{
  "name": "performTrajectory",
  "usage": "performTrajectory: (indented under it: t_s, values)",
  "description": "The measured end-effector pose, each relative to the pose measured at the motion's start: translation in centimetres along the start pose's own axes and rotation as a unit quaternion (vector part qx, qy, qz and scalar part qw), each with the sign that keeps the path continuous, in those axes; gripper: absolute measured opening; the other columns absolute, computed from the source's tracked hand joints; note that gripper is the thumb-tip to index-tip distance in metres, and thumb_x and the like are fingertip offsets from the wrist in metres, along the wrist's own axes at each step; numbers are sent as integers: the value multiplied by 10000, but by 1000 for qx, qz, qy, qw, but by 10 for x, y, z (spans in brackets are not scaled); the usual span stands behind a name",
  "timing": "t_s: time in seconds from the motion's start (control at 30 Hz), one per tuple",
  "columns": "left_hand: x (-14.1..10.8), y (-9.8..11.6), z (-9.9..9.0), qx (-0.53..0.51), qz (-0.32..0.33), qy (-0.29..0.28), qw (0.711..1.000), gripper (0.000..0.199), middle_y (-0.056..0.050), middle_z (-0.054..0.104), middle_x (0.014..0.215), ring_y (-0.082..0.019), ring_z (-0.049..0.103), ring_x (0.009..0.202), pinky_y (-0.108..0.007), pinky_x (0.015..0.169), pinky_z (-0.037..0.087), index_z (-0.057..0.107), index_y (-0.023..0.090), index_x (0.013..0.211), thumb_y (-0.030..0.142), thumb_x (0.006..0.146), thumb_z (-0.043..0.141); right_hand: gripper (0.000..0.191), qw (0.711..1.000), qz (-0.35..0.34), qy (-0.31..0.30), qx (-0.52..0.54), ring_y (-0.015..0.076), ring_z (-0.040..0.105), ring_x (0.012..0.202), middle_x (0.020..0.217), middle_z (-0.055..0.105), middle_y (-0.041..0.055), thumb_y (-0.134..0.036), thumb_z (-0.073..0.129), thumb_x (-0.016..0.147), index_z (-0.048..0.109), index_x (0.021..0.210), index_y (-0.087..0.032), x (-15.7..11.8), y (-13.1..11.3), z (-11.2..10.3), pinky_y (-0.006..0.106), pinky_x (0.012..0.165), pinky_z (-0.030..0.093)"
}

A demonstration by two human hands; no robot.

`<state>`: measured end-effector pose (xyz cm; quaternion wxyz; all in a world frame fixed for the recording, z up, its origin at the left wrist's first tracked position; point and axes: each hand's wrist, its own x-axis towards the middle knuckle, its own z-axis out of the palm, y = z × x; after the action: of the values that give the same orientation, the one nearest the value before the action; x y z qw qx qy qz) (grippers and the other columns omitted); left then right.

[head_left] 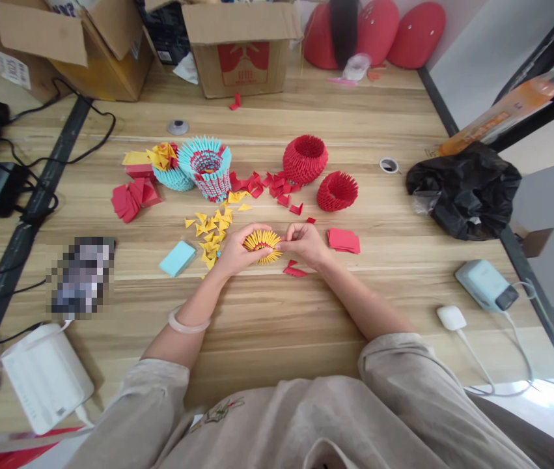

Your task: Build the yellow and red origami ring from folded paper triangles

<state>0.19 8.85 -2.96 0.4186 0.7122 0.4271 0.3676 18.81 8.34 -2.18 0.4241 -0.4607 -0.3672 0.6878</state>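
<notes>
A round ring of folded yellow paper pieces with a red inner part (263, 246) is held in front of me. My left hand (238, 251) is closed on its left side, thumb across the near edge. At its right edge my right hand (306, 245) is closed in a pinch; what lies between the fingertips is too small to make out. Loose yellow folded pieces (212, 228) lie beyond and left of my left hand. Red folded pieces (295, 269) lie just below my right hand, and a stack of red paper (344, 240) is to its right.
Farther back stand a blue-and-red paper vase (207, 166) and red paper bowls (306, 159). A blue paper stack (178, 258), a phone (84, 275) and a white power bank (47, 378) lie left. A black plastic bag (465, 189) sits right; cardboard boxes (242, 58) line the back.
</notes>
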Motion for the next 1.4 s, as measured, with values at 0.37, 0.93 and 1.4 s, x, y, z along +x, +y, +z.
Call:
performTrajectory:
  t_s: [0.37,0.93,1.4]
  values:
    - [4,2,7,-211,-122,102,965,551,-11,666,832,-161,645,710,-301,666,543,564,189,1043,307,558,797,323,995,-52,31,82,113,614,676,721,695,3,-428,795,556,685,735,-184,8,8,4,254,689,498]
    - [7,2,13,-288,-176,152,929,482,-10,673,845,-147,643,768,-297,742,535,599,153,901,275,495,829,293,995,-68,-9,66,121,641,725,827,724,8,-375,770,620,720,847,-196,7,15,10,269,748,505]
    - [7,1,7,-330,-230,111,909,515,-52,729,820,-169,670,683,-302,669,554,673,135,956,305,501,844,368,995,-93,17,9,139,661,757,861,720,21,-277,800,557,677,885,-164,9,16,3,297,764,531]
